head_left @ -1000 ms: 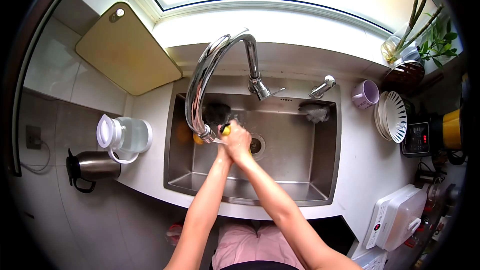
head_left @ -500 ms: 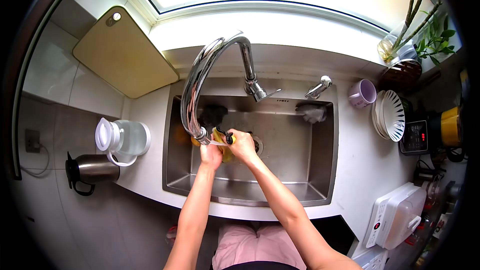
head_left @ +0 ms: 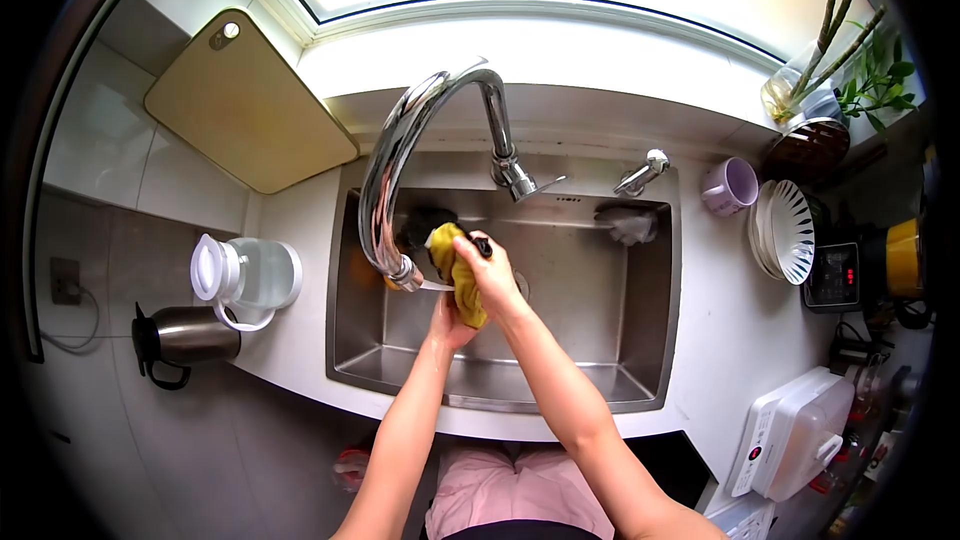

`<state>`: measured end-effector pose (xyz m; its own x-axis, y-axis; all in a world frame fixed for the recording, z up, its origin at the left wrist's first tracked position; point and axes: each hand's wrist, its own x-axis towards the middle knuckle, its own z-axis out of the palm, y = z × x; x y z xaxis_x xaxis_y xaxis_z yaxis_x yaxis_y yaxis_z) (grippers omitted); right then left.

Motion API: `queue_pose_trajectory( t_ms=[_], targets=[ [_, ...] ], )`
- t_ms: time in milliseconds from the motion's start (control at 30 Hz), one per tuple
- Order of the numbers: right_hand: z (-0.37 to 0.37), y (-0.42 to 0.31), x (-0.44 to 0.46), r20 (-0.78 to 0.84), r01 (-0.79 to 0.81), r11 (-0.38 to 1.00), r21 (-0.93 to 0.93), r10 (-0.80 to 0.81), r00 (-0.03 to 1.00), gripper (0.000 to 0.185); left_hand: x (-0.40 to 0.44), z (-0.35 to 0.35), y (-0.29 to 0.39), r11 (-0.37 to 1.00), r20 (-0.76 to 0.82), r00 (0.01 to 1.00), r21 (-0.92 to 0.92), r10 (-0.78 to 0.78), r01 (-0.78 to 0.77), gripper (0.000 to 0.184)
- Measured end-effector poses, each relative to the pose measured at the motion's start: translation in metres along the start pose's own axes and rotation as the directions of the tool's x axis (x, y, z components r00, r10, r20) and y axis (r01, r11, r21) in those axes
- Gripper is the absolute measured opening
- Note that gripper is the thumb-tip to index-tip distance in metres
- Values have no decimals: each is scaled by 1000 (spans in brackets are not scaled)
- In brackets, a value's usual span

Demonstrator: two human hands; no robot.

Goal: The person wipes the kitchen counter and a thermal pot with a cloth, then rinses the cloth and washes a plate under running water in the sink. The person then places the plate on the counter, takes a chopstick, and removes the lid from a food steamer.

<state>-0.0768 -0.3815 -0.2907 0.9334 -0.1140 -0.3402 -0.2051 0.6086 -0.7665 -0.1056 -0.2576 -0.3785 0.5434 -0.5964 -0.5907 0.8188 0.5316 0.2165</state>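
Over the sink, my right hand is wrapped round a yellow-green cloth, and a small black piece shows by its fingers. My left hand is pressed to the lower end of the same cloth, its fingers partly hidden behind it. Both hands are just right of the outlet of the tall chrome faucet, from which a stream of water runs onto them. Behind the cloth, a dark item lies in the back left of the steel sink. Orange items are partly hidden behind the faucet.
A clear pitcher, a steel jug and a leaning cutting board stand left. At right are a purple mug, stacked plates and a white lidded appliance. A pale mesh scrubber hangs at the sink's back right.
The hands were close together, then parted slightly with the yellow cloth between them. Now the cloth is held more upright, and more of it shows; my left hand has moved a little right.
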Motion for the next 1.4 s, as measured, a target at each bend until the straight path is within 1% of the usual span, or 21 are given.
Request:
queue_pose_trajectory(
  t_ms=[33,67,133,200,267,300,367,467,567,733,800,867,900,933,1100,1133,1200,1300,1333,1367,1400],
  targets=[
    [-6,14,10,-122,135,901,-412,-201,972,28,-2,-1,0,996,-23,996,-35,85,-86,54],
    [-8,20,13,-144,173,625,-761,-423,894,34,-3,-6,-1,983,-47,985,-67,169,-172,56],
    [-16,59,18,-223,-44,584,-811,-239,945,37,0,5,1,972,-153,967,-84,204,-218,67],
    [-12,85,-7,-12,164,415,-895,-389,921,32,7,-2,6,972,-184,963,-92,196,-216,74],
    [10,86,-51,48,218,334,-917,-450,892,29,23,-47,8,969,279,943,-215,181,-122,65],
    [21,70,-71,94,227,325,-918,-377,921,28,27,-49,10,973,344,922,-202,178,-112,64],
    [24,64,-72,168,303,259,-917,-438,883,26,27,-41,10,974,307,934,-188,183,-129,63],
    [11,43,-20,187,254,118,-960,-405,895,27,21,-16,-2,969,-64,977,-136,201,-208,62],
    [6,31,7,92,155,121,-980,-413,906,29,24,-21,-8,971,-94,977,-125,192,-203,60],
    [28,52,-54,183,238,80,-968,-426,886,26,36,-57,15,987,536,837,-159,107,-24,51],
    [22,100,-23,-12,55,119,-991,-501,865,24,39,-46,14,989,656,750,-144,86,12,49],
    [16,44,-6,233,229,-51,-972,-301,925,20,22,2,-8,960,209,937,-76,280,-270,45],
    [8,48,15,224,209,-82,-974,-396,890,20,13,25,-9,921,-26,920,9,391,-391,43],
    [8,37,20,190,208,-4,-978,-428,884,18,2,37,-2,958,-103,976,-196,194,-211,35],
    [38,47,-49,255,257,-49,-965,-392,884,36,8,-20,18,981,283,948,-161,149,-106,32],
    [46,45,-59,314,283,-135,-949,-394,864,43,2,-17,15,980,222,962,-152,161,-129,32],
    [52,32,-46,141,129,-74,-989,-208,968,38,-1,-11,7,980,14,987,-118,163,-160,31],
    [21,32,7,126,204,171,-964,-383,915,21,0,-13,0,997,-263,964,-47,44,-58,29],
    [15,24,18,123,227,188,-956,-447,886,19,-3,-21,1,998,-213,976,-46,36,-47,29],
    [9,20,28,36,173,255,-951,-464,885,23,-8,-24,12,973,422,906,-192,-33,125,32],
    [4,18,34,-49,120,322,-939,-473,880,28,-16,-25,2,990,-105,985,-31,136,-140,37]
  ],
)
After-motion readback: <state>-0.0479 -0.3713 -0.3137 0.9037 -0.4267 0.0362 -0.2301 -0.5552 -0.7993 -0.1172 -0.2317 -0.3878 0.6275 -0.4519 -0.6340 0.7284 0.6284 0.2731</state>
